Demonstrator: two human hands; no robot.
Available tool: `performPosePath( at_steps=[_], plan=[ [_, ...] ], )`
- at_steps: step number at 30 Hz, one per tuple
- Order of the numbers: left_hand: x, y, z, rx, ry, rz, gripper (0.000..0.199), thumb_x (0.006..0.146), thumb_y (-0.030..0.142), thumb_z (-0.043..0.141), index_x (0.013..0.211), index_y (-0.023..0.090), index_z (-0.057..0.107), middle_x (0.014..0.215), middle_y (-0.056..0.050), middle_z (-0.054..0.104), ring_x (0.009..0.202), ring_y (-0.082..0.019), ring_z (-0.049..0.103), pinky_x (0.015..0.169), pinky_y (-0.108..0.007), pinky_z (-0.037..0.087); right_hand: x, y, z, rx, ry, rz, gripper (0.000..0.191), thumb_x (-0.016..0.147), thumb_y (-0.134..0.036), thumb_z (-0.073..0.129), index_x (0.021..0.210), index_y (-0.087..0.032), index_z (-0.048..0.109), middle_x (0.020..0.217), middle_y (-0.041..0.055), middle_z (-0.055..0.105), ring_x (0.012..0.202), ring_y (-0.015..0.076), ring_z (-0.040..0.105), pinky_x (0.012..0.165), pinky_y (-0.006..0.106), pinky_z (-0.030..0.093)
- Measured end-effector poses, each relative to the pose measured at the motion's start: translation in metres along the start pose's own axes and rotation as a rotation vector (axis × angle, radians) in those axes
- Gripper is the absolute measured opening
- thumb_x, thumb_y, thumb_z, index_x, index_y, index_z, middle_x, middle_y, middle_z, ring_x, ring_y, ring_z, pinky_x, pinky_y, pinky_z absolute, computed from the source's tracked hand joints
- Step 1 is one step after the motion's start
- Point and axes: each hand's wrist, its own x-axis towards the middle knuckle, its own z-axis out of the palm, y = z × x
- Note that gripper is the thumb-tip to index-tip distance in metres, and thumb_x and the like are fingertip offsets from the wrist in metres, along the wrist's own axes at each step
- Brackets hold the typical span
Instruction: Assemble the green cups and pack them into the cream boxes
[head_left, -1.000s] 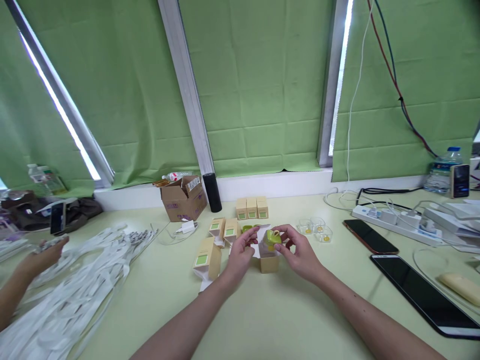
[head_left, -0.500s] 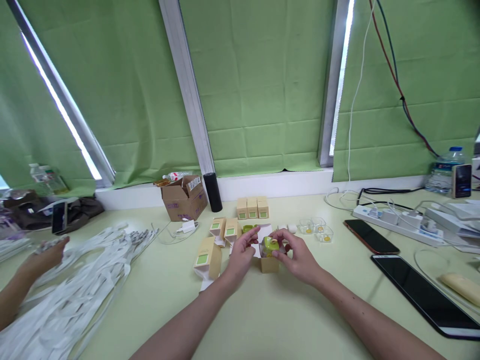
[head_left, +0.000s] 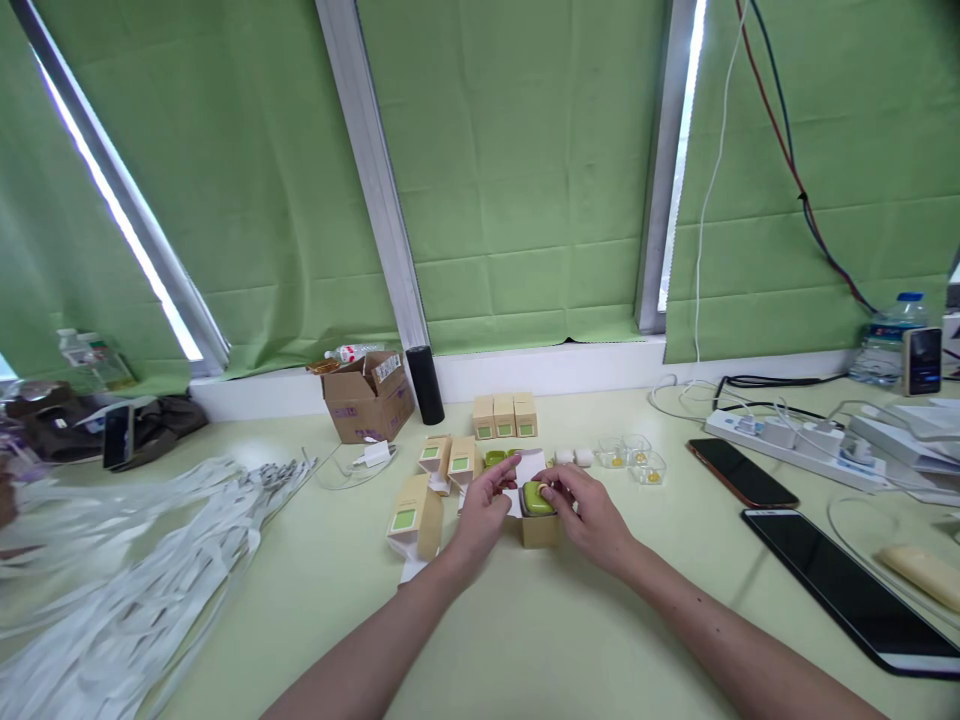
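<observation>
A small kraft cardboard box [head_left: 541, 533] stands on the table in front of me with its top open. In its mouth sits a small clear container with a rounded green lid [head_left: 537, 498], only its upper part showing. My right hand [head_left: 589, 508] is closed, thumb and fingertips on the lid's right side. My left hand [head_left: 484, 508] is at the box's left side by a white flap, index finger stretched out and fingers apart; whether it touches the box I cannot tell. Behind the hands lie a green piece [head_left: 496, 458] and two white caps [head_left: 574, 457].
Several kraft boxes with green labels [head_left: 417, 512] stand left of my hands, and three more [head_left: 505, 416] stand behind. Clear cups [head_left: 647, 468] sit to the right, near phones [head_left: 742, 474], a tablet [head_left: 847, 580] and a power strip [head_left: 802, 450]. White straps [head_left: 180, 560] cover the left.
My right hand has lowered the green-lidded container into the box mouth, and the two white caps show more fully. My left hand has barely moved. At far left, another person's hand has withdrawn and the straps shifted.
</observation>
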Motion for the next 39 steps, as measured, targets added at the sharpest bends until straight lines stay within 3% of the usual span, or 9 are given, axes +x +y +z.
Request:
performPosePath(
  at_steps=[5,13,23,31,39],
  plan=[
    [0.000,0.001,0.000,-0.005,0.005,-0.007,0.072,0.064,0.009,0.053,0.133,0.021,0.071,0.108,-0.007,0.071,0.102,-0.021,0.064,0.098,-0.038,0.051,0.000,0.001,0.002,0.090,0.034,-0.016,0.021,0.105,-0.033,0.047,0.093,-0.024,0.061,0.109,0.0087,0.065,0.086,0.0213,0.062,0.075,0.036,0.053],
    [0.000,0.001,0.002,-0.081,0.015,-0.035,0.075,0.060,0.008,0.054,0.132,0.019,0.072,0.105,-0.007,0.070,0.099,-0.020,0.061,0.097,-0.036,0.048,0.001,0.005,0.005,0.153,0.068,0.059,0.019,0.099,-0.035,0.058,0.090,-0.023,0.068,0.100,0.0062,0.049,0.086,0.0211,0.058,0.071,0.035,0.052],
    [0.001,0.001,0.002,-0.096,0.016,-0.028,0.075,0.059,0.008,0.055,0.131,0.019,0.073,0.102,-0.006,0.069,0.098,-0.021,0.059,0.095,-0.034,0.047,0.002,0.006,0.008,0.110,0.097,0.119,0.015,0.091,-0.032,0.066,0.084,-0.025,0.076,0.102,0.0073,0.049,0.107,0.0290,0.053,0.099,0.048,0.046],
    [0.000,0.002,0.002,-0.078,0.005,-0.009,0.073,0.061,0.008,0.054,0.131,0.019,0.072,0.103,-0.006,0.068,0.098,-0.020,0.059,0.096,-0.035,0.047,0.004,0.010,0.015,0.094,0.100,0.245,0.012,0.086,-0.031,0.069,0.082,-0.026,0.079,0.102,0.0080,0.049,0.106,0.0304,0.053,0.093,0.047,0.049],
    [-0.002,0.003,0.002,-0.071,0.005,-0.031,0.074,0.061,0.009,0.054,0.133,0.019,0.071,0.106,-0.007,0.070,0.100,-0.021,0.060,0.095,-0.035,0.047,0.004,0.013,0.018,0.072,0.079,0.276,0.014,0.085,-0.030,0.068,0.079,-0.027,0.081,0.099,0.0077,0.053,0.104,0.0298,0.055,0.094,0.048,0.049]
  ],
)
